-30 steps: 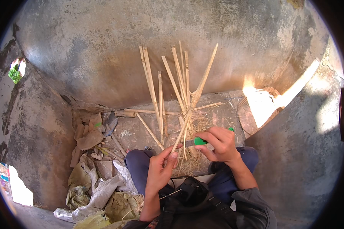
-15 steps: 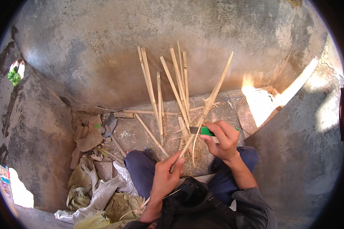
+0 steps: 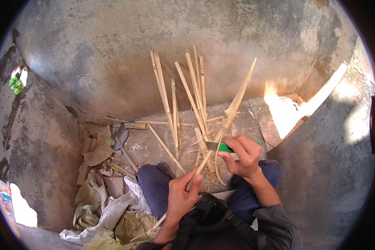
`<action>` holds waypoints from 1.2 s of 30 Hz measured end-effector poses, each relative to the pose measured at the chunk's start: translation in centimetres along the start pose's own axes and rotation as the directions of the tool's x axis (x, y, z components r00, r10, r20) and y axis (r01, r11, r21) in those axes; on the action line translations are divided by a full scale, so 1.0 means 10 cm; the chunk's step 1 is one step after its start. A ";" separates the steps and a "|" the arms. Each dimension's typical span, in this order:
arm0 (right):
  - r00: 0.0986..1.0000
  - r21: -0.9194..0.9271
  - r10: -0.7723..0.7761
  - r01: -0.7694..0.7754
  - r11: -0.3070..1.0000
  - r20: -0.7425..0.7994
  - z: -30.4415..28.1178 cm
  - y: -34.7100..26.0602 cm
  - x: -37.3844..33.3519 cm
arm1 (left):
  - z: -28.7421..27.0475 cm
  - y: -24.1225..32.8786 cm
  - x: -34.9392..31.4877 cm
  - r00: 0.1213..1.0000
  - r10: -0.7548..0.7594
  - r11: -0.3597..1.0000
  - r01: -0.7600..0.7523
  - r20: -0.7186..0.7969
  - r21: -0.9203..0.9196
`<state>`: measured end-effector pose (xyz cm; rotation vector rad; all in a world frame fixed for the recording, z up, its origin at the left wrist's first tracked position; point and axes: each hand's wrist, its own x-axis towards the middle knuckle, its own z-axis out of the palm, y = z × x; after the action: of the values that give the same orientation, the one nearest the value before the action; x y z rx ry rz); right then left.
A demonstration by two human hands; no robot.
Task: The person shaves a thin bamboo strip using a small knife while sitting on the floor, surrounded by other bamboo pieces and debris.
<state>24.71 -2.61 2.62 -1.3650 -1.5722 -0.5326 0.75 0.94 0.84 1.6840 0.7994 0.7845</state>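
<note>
My left hand (image 3: pixel 182 192) is closed around the near end of a long pale bamboo strip (image 3: pixel 238 99). The strip slants up and away to the right, wide toward its far end, with a ragged tuft partway along. In my right hand (image 3: pixel 245 157) is a knife with a green handle (image 3: pixel 225 147), gripped between fingers and thumb. Its short dark blade (image 3: pixel 212 146) lies across the strip. A thin curled shaving (image 3: pixel 219 171) hangs down by the blade. Fine shavings (image 3: pixel 208 182) lie heaped on the floor between my knees.
Several bamboo strips (image 3: pixel 163 91) lean against the concrete wall (image 3: pixel 125 62) in front. Crumpled sacks (image 3: pixel 108 208) lie at my left, with broken tiles (image 3: pixel 98 154) and sticks beyond them. A sunlit patch (image 3: pixel 283 114) falls at the far right corner.
The strip has turned, showing a broader face. My right hand and the knife have moved slightly nearer and right; the thin shaving has swung to the right.
</note>
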 end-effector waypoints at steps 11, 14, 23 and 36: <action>0.999 -0.018 0.032 -0.032 0.999 -0.010 -0.01 -0.02 0.02 | 0.02 0.07 0.01 0.998 0.038 0.998 -0.036 -0.053 0.051; 0.999 -0.026 0.035 -0.035 0.999 -0.003 -0.03 -0.02 0.03 | 0.03 0.07 0.00 0.997 0.040 0.998 -0.037 -0.061 0.053; 0.995 -0.014 0.067 -0.068 0.998 -0.070 0.01 0.16 0.03 | 0.02 0.10 -0.03 0.999 0.002 1.000 -0.001 -0.049 0.024; 0.999 0.060 0.024 -0.021 0.998 -0.040 0.05 -0.02 0.01 | 0.08 0.10 0.01 0.977 0.145 0.983 -0.125 -0.157 0.134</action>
<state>24.38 -2.19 2.50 -1.3182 -1.5264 -0.4934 1.59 0.37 1.67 1.8147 0.8693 0.9978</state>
